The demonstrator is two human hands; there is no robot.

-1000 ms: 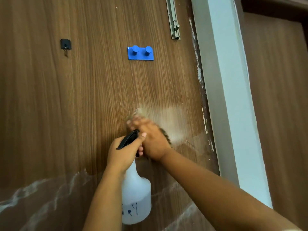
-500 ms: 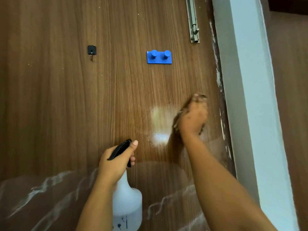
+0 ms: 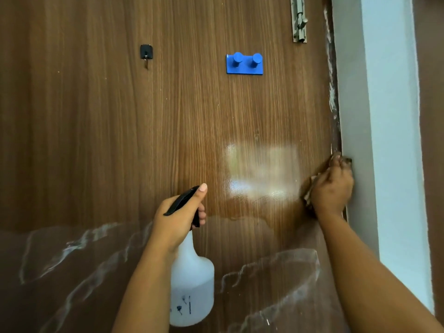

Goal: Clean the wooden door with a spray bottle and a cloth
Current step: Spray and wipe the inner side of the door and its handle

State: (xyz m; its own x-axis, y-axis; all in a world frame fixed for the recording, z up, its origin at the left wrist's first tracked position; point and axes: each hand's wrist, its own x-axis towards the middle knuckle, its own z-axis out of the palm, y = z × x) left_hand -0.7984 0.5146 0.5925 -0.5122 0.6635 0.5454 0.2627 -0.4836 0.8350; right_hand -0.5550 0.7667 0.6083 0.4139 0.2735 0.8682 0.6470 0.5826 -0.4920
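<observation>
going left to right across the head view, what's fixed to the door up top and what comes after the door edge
black hook → blue double peg → metal bolt latch → white door frame

The brown wooden door point(image 3: 120, 140) has a fine straight grain and a smooth, semi-gloss finish, shining wet in a pale patch. Clear, crinkled plastic film point(image 3: 72, 260) covers its lower part. The translucent white plastic spray bottle point(image 3: 192, 284) looks matt, its black trigger glossy. The blue plastic two-peg hook point(image 3: 244, 64) is smooth; the grey metal slide bolt point(image 3: 299, 20) looks dull.
</observation>
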